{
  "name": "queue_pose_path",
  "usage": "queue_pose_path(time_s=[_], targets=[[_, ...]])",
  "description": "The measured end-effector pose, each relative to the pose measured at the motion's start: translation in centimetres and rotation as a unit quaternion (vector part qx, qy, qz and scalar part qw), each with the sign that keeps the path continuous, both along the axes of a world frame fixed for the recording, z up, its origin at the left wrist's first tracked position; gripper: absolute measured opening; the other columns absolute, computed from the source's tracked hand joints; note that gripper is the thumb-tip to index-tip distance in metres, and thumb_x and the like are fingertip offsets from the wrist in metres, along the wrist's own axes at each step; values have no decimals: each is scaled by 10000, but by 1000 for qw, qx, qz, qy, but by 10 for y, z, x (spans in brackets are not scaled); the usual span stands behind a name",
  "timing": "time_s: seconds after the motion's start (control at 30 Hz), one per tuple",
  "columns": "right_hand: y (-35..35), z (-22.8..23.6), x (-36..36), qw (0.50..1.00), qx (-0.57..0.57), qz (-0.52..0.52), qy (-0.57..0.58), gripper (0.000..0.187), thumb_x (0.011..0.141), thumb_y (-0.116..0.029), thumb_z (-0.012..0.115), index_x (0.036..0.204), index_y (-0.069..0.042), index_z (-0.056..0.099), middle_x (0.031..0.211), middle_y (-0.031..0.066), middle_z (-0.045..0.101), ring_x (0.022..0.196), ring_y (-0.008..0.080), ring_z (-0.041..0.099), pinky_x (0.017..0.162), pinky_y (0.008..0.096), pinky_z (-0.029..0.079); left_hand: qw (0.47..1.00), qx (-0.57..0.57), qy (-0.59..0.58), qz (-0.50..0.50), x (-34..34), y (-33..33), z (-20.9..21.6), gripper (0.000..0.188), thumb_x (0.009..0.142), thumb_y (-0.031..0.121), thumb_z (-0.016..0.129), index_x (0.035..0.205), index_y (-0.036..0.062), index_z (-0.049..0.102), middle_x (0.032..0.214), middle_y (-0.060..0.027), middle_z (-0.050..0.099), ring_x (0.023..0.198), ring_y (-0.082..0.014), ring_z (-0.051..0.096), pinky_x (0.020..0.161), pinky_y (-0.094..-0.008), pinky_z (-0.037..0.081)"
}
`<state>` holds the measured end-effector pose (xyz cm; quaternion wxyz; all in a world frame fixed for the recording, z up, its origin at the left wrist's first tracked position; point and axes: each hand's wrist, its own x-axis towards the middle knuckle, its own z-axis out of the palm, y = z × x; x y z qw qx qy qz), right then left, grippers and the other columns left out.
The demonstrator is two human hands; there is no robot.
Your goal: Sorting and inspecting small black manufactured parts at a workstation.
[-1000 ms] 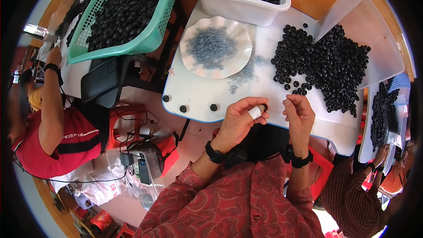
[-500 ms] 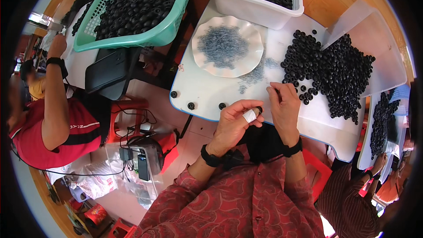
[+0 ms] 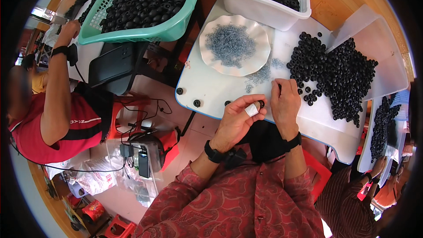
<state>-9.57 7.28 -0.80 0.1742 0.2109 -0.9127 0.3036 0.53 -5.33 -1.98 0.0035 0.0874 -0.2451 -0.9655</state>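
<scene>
My left hand [image 3: 232,123] is closed on a small round black ring piece [image 3: 262,104], held at the fingertips. White tape [image 3: 251,109] wraps one finger of that hand. To its right, my right hand [image 3: 285,105] has its fingertips pinched together by the table surface; anything between them is too small to make out. Just beyond it lie scattered tiny translucent rings [image 3: 260,77], beside a cream wavy-rimmed plate [image 3: 206,57] heaped with more of them. A pile of black ring pieces [image 3: 346,79] spreads to the right of my right hand.
A clear plastic bin [image 3: 381,53] lies tipped behind the pile. At the back stand a white tub [image 3: 264,11] and a green basket [image 3: 132,35], both holding black pieces. Several single pieces [image 3: 197,103] line the table's near edge. Co-workers sit left [image 3: 57,123] and right [image 3: 348,198].
The view has shifted slightly, so the table appears a little farther right. My left hand still holds the black piece, its end turned a bit. My right hand stays pinched near the scattered rings.
</scene>
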Motion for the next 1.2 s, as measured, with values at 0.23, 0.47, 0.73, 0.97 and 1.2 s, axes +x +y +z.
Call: queue_pose_path(time_s=[0.23,0.47,0.73,0.97,1.2], targets=[[14,30,22,989,-89,96,-69,58,913,7,614,967,-1,595,865,156,580,705,318,608,604,396,476,1000,13,-8,3,0,1,3,292,972,24,591,1257,-34,614,1085,-119,645,919,-161,625,823,-280,543],[19,59,47,968,-121,149,-160,54,925,20,610,968,6,581,854,145,569,687,292,595,592,365,468,1000,12,7,3,-3,5,0,291,968,33,609,1251,-34,617,1002,-65,644,892,-156,627,797,-279,541],[26,62,49,965,-106,158,-178,41,935,17,600,970,12,580,861,143,570,669,289,595,579,370,466,999,-46,20,-9,-1,9,4,281,965,29,615,1237,-39,625,998,-60,644,893,-160,639,781,-281,545],[33,68,47,965,-75,181,-175,34,936,18,594,964,14,577,863,143,572,680,289,605,582,370,468,992,-124,23,-28,-1,9,6,267,965,41,620,1218,-45,634,1024,-82,643,866,-147,635,768,-272,545],[34,64,46,953,-109,167,-230,48,929,1,624,947,7,580,824,110,608,670,214,617,575,309,474,990,-125,13,-66,0,5,4,267,976,60,607,1222,-42,626,981,-71,639,839,-148,637,740,-276,549]])
